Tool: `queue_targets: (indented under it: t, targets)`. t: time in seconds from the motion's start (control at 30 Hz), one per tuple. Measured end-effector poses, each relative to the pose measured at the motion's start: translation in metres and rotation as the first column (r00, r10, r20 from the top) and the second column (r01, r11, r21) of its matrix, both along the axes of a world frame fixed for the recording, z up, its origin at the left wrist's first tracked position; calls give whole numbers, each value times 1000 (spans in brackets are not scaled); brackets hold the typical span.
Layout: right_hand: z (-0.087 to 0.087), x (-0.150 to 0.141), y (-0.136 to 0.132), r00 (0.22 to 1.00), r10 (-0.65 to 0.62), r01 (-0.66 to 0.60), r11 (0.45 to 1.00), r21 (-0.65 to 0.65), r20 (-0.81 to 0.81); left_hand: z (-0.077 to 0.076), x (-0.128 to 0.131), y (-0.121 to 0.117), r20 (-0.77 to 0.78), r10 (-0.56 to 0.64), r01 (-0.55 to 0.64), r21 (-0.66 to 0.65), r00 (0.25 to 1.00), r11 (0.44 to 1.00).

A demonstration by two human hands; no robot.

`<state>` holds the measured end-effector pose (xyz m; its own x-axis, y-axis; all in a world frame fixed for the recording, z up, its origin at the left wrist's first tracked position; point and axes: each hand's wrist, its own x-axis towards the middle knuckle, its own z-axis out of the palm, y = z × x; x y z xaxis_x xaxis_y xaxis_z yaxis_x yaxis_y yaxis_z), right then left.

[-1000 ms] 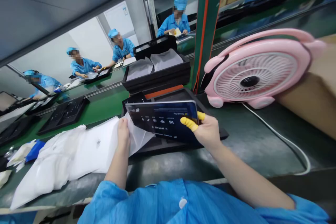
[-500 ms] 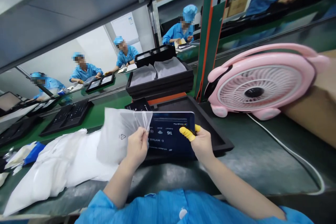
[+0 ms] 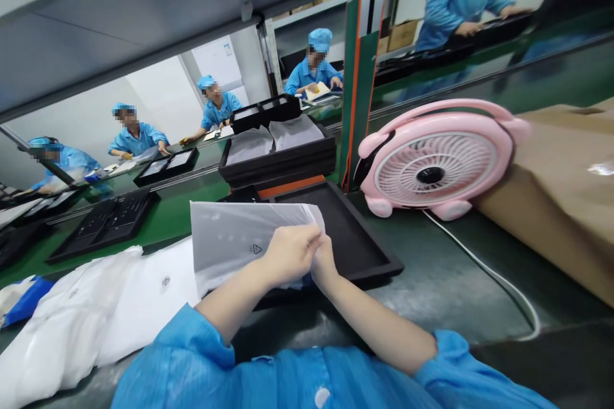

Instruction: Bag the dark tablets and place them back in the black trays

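A dark tablet lies almost wholly inside a translucent plastic sleeve [image 3: 235, 236], showing only faintly through it. At the sleeve's right end my left hand [image 3: 293, 252] is closed, pinching the gathered plastic near its mouth. Close against it, my right hand [image 3: 326, 263] is closed at the same end; its fingers are partly hidden behind the left hand and the plastic. Beneath and behind the sleeve rests a black tray [image 3: 355, 230]. To the left lie several white plastic sleeves [image 3: 144, 307] spread on the bench.
A pink fan [image 3: 434, 169] stands at the right beside a cardboard box [image 3: 561, 166], its white cable [image 3: 484, 262] trailing across the bench. Stacked black trays [image 3: 283, 160] holding sleeved items stand behind. Co-workers in blue [image 3: 139, 137] sit across the green conveyor [image 3: 182, 204].
The sleeve has been drawn rightward over the tablet, covering its printed screen. My left hand has moved right to meet my right hand at the tablet's end. The view has shifted slightly.
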<state>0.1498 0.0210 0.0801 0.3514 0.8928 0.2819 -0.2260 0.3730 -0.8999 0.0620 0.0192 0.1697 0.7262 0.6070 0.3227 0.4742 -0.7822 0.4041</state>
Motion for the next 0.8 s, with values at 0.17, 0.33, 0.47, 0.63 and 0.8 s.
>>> queue_targets:
  t: [0.17, 0.33, 0.47, 0.63, 0.8]
  targets:
    - [29, 29, 3, 999, 51, -51, 999, -17, -2, 32, -40, 19, 174, 179, -212, 192, 968, 958]
    - [74, 68, 6, 952, 201, -202, 979, -19, 232, 67, -53, 44, -62, 308, -307, 29, 949, 951]
    - [107, 115, 8, 694, 480, -490, 861, -136, 537, 49, -54, 50, 313, 434, -411, -141, 845, 901]
    - [155, 175, 23, 422, 93, -117, 992, -48, 902, 7, -62, 63, 534, 575, -511, -281, 620, 812]
    - [181, 168, 50, 340, -296, 109, 955, 276, 893, -20, -43, 70, 541, 627, -484, -400, 561, 778]
